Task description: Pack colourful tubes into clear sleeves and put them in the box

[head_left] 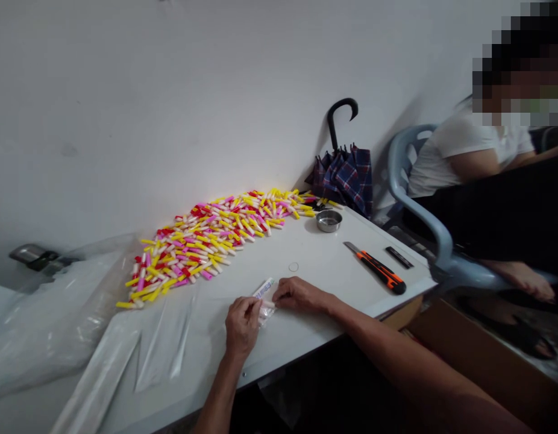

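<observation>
My left hand is closed on the left side of a small clear plastic packet with blue printing. A short whitish piece shows by its fingertips. My right hand pinches at the packet's right edge, its fingers curled together. Behind the hands lies a thin ring like a rubber band. Farther back, a long heap of small tubes, whitish with yellow, pink or red ends, spreads along the wall. Flat clear plastic sleeves rest to the left of my left hand.
An orange and black utility knife lies on the white table, blade out, near a black blade case. A round metal dish and plaid umbrella stand behind. A person sits by a blue-grey chair at right.
</observation>
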A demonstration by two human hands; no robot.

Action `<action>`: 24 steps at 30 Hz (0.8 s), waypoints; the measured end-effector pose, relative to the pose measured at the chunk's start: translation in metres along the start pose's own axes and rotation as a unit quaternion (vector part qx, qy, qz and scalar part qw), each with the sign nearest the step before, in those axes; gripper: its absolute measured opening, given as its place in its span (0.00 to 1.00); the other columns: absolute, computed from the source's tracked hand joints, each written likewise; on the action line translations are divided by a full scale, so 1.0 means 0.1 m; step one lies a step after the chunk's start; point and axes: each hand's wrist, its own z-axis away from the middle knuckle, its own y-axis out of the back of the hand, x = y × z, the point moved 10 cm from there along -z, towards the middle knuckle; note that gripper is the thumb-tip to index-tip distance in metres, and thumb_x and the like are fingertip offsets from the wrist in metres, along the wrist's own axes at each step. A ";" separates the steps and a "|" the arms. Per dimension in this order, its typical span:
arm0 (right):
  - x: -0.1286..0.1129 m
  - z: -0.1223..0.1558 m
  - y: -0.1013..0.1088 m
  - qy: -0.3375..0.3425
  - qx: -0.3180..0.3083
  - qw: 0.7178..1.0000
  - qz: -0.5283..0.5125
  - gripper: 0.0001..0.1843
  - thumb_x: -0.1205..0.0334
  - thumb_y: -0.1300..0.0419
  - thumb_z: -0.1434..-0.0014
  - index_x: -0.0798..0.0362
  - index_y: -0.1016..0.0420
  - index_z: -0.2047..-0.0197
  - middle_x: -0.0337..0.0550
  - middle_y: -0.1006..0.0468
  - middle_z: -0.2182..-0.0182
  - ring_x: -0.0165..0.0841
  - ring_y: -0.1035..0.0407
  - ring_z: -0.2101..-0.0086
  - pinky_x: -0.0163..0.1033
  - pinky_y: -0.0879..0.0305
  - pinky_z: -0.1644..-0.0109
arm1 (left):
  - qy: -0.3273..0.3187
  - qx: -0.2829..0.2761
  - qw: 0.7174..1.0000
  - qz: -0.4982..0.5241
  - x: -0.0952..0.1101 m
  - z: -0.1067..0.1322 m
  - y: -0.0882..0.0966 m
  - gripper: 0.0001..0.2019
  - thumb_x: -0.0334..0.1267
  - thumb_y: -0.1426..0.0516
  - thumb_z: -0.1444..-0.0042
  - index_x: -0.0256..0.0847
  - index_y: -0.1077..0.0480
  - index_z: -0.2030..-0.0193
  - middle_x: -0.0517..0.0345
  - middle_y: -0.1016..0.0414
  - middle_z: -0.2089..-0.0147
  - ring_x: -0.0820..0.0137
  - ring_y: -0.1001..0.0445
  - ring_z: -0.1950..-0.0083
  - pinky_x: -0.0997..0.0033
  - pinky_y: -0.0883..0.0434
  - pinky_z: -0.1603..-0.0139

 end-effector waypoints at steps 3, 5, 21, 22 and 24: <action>0.02 -0.01 0.01 -0.008 0.011 0.999 0.045 0.09 0.68 0.37 0.39 0.51 0.14 0.60 0.43 0.18 0.65 0.34 0.28 0.63 0.33 0.38 0.59 | -0.004 -0.001 1.000 -0.002 0.00 0.00 0.01 0.10 0.44 0.44 0.34 0.44 0.25 0.63 0.56 0.22 0.63 0.64 0.24 0.59 0.64 0.28 0.54; 0.02 -0.02 -0.01 -0.001 0.012 0.998 0.061 0.09 0.68 0.37 0.39 0.50 0.14 0.60 0.42 0.18 0.66 0.33 0.28 0.64 0.33 0.39 0.61 | -0.004 0.005 1.000 -0.009 0.00 -0.01 0.02 0.10 0.43 0.43 0.34 0.44 0.25 0.64 0.56 0.22 0.64 0.65 0.24 0.60 0.64 0.28 0.55; 0.17 -0.02 -0.07 -0.088 0.018 0.993 -0.073 0.11 0.64 0.39 0.40 0.55 0.15 0.59 0.41 0.17 0.66 0.33 0.27 0.66 0.34 0.34 0.60 | 0.021 0.022 0.999 -0.008 0.00 -0.02 0.07 0.10 0.43 0.43 0.35 0.43 0.25 0.65 0.56 0.23 0.65 0.64 0.26 0.59 0.63 0.30 0.54; 0.16 -0.03 -0.11 -0.080 0.002 0.995 -0.060 0.12 0.64 0.40 0.40 0.55 0.15 0.59 0.41 0.17 0.66 0.33 0.27 0.66 0.34 0.35 0.60 | 0.018 0.025 0.999 -0.012 0.01 -0.01 0.07 0.10 0.43 0.43 0.35 0.43 0.25 0.65 0.56 0.23 0.65 0.64 0.26 0.59 0.63 0.30 0.54; 0.18 -0.03 -0.17 -0.090 -0.018 0.994 -0.060 0.14 0.63 0.40 0.40 0.55 0.14 0.56 0.40 0.16 0.66 0.33 0.27 0.66 0.34 0.35 0.61 | 0.008 0.026 0.999 -0.022 0.04 0.00 0.06 0.10 0.42 0.43 0.35 0.43 0.25 0.65 0.56 0.22 0.65 0.64 0.26 0.59 0.62 0.30 0.53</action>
